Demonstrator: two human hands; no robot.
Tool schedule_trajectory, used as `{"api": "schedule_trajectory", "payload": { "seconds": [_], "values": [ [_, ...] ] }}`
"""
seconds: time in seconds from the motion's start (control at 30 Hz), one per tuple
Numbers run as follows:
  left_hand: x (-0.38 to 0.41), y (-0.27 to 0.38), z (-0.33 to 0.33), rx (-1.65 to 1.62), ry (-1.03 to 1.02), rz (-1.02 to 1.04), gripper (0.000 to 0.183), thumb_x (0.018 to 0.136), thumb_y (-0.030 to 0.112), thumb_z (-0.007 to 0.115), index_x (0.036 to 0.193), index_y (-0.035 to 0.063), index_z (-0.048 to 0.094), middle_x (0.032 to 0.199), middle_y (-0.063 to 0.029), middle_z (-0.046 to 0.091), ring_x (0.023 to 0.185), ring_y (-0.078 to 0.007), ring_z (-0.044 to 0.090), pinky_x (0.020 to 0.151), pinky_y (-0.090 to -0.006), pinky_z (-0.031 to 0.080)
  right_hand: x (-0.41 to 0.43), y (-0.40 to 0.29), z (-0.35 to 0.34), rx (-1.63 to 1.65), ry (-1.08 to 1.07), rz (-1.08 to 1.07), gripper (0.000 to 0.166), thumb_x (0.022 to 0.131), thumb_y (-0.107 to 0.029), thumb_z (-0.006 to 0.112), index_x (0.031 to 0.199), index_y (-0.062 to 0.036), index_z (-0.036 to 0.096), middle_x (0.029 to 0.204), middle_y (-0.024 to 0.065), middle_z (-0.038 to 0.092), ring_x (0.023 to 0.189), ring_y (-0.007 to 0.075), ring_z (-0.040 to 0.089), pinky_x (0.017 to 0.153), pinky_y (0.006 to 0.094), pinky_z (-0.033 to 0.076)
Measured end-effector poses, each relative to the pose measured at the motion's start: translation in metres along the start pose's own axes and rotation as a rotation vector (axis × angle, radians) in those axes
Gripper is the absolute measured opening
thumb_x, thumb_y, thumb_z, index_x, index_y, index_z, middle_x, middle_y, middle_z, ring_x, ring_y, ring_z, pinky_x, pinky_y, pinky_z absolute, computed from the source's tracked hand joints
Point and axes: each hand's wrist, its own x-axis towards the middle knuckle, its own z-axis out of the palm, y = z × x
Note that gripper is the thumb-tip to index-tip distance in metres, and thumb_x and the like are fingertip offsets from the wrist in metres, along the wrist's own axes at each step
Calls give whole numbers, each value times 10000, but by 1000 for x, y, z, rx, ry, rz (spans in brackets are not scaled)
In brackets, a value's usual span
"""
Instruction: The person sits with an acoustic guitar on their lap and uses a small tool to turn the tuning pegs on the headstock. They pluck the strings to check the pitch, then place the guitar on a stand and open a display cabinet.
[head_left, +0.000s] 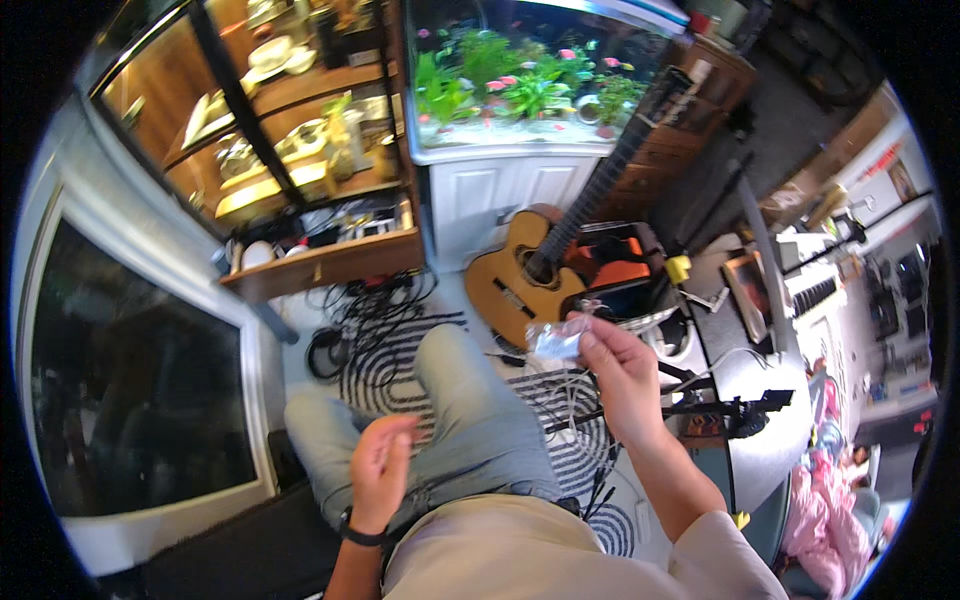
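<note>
My right hand (619, 360) is raised over the striped rug, its thumb and fingers closed on a small clear plastic packet (556, 341). What the packet holds cannot be made out. Behind it an acoustic guitar (491, 289) leans against the white aquarium cabinet. Above my lap, my left hand (384, 457) has its fingers slightly curled and holds nothing; a dark band (363, 534) circles that wrist.
A pulled-out wooden drawer (337, 259) full of small items stands at the upper left. Tangled black cables (375, 307) lie on the floor below it. A lit aquarium (517, 90) stands ahead. To the right are a desk (769, 435) and a black stand or arm (697, 409).
</note>
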Motion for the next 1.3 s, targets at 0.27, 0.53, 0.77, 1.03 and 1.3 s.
{"api": "schedule_trajectory", "payload": {
  "seconds": [0.27, 0.53, 0.77, 1.03, 1.3],
  "values": [
    [3, 56, 19, -200, 5, 67, 225, 1022, 66, 678, 1227, -1, 614, 1144, -55, 670, 982, -95, 635, 881, -256, 515, -37, -9, 83, -255, -466, 37, 332, 1045, -94, 632, 1346, 47, 650, 1116, 133, 767, 1021, 161, 696, 921, 291, 541],
    [-19, 46, 14, -305, 147, 27, 175, 1020, 88, 698, 1165, 23, 625, 1058, -22, 673, 889, -47, 590, 791, -212, 485, -66, 21, 96, -4, -355, 95, 172, 979, -63, 739, 1111, 42, 703, 966, 66, 756, 855, 92, 690, 765, 263, 572],
    [-27, 63, 13, -448, 54, 29, 226, 998, 52, 715, 1198, -5, 625, 1116, -55, 671, 1011, -105, 634, 898, -275, 512, -66, 21, 92, -34, -437, 65, 133, 993, -74, 721, 1065, 37, 702, 920, 55, 740, 812, 84, 675, 719, 253, 556],
    [-25, 70, 12, -253, 66, -107, 191, 1017, 168, 717, 1100, 2, 672, 1007, -51, 710, 866, -86, 636, 750, -229, 497, -69, 16, 95, 60, -486, 170, 124, 1010, -85, 708, 1047, 31, 685, 889, 35, 714, 799, 75, 653, 710, 242, 538],
    [-29, 65, 13, -219, 44, -175, 187, 1015, 191, 729, 1081, 23, 679, 939, -8, 713, 825, -52, 634, 715, -206, 497, -70, 24, 92, 185, -437, 150, 76, 1013, -63, 693, 1017, 13, 693, 871, 33, 706, 786, 86, 655, 705, 240, 536]
  ]
}}
